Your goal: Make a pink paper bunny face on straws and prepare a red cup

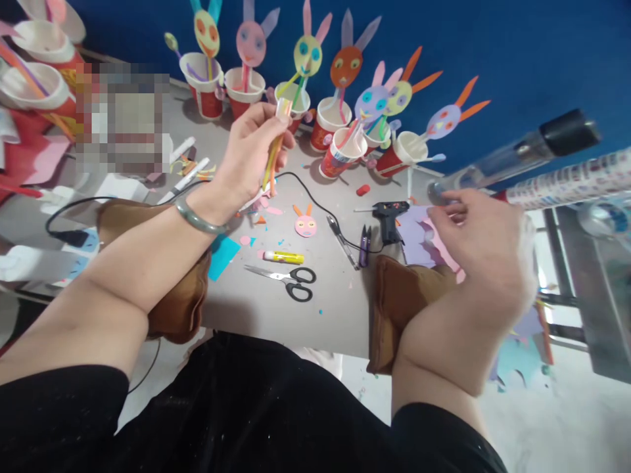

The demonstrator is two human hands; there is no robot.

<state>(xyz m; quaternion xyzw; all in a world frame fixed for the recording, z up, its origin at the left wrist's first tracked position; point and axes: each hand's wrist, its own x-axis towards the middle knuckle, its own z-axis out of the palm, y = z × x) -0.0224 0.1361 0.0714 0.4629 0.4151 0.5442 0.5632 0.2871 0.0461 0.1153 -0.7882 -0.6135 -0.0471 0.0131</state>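
Strips [274, 159], yellow and orange, pinched in your left hand [252, 148] above the counter [340, 322], look light, flexible and easily creased, so hold them gently by the pale far end, while your blurred right hand [486, 240] curls by the clear tube [503, 163], its grip impossible to tell.

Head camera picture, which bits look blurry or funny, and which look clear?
In the head view, the right hand looks smeared; in the head view, a blocky patch at upper left hides what's there; in the head view, the scissors look clearer, and the floor at lower right looks very bright.
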